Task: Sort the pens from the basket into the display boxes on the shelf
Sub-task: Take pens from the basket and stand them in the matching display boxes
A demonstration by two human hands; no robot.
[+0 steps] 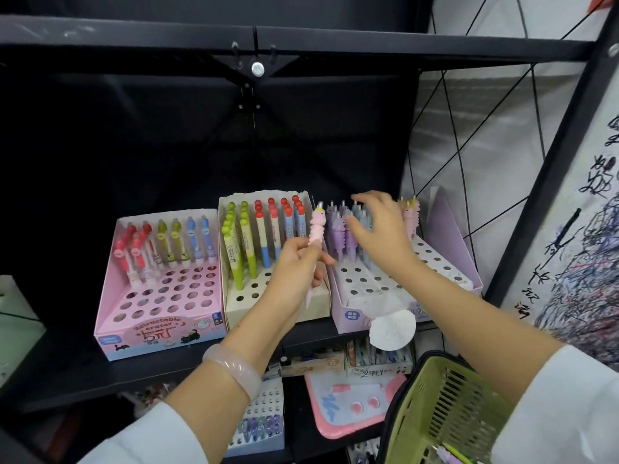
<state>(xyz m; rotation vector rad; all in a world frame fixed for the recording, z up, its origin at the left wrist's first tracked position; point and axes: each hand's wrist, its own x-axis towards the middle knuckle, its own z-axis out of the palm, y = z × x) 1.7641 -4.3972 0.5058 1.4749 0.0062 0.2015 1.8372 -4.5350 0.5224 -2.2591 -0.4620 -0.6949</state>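
My left hand (296,262) grips a pink seahorse-shaped pen (316,236) upright in front of the cream display box (315,306). My right hand (382,229) reaches with spread fingers over the purple and blue pens (341,232) standing in the lilac display box (445,259); it holds nothing that I can see. The pink display box (157,329) at the left holds red, green and blue pens in its back rows. The green basket (435,413) hangs at the lower right from my right arm, with a few pens (452,455) showing at its bottom.
The boxes stand on a black metal shelf (83,373) under another black shelf board. Below are more pen boxes (261,426) and a pink drawing board (348,403). A round white tag (393,329) hangs off the lilac box. A scribbled test paper (582,279) covers the right wall.
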